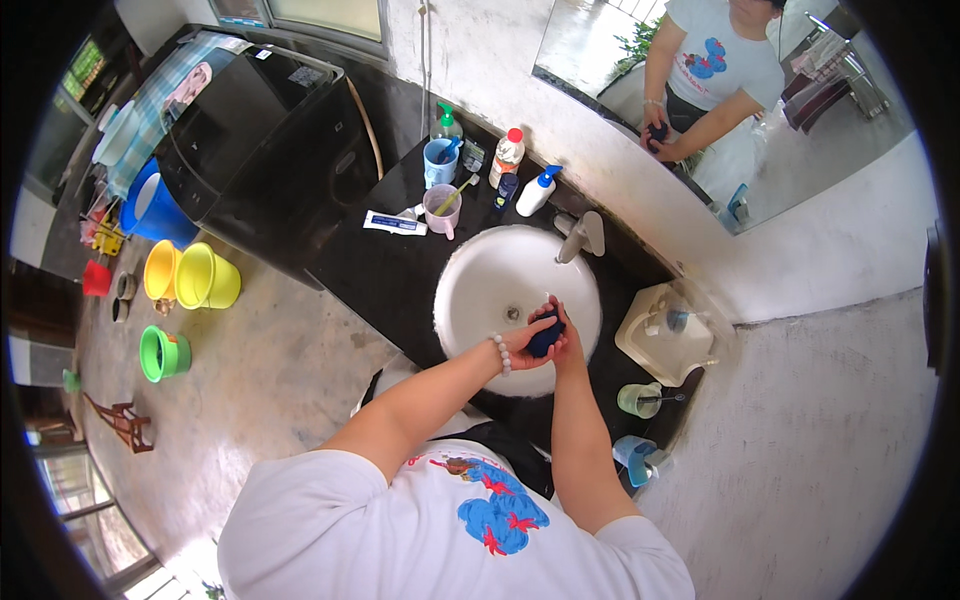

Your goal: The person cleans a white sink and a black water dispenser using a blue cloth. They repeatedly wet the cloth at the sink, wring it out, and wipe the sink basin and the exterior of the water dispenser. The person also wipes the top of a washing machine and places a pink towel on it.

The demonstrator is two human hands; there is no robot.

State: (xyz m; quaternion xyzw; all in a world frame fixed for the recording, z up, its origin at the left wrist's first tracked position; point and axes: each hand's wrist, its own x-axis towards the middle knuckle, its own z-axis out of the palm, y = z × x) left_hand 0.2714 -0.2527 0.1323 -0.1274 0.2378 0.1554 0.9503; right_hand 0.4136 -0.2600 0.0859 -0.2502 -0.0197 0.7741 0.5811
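Over the white round washbasin [480, 270], both of my hands are around a dark blue object [545, 334], rounded and possibly a cloth or sponge; its kind is unclear. My left hand [521, 349], with a beaded bracelet at the wrist, holds it from the left. From the right, my right hand [568, 337] presses against it, fingers curled. The metal faucet [581, 237] stands at the basin's back rim; whether water runs cannot be told. The drain [513, 313] shows to the left of my hands.
Left of the basin are a pink cup [442, 212], a toothpaste tube [394, 223], a blue cup [440, 163] and a white pump bottle [536, 195]. A beige corner caddy [651, 335] and a green cup [637, 401] stand right. A mirror [825, 172] hangs above.
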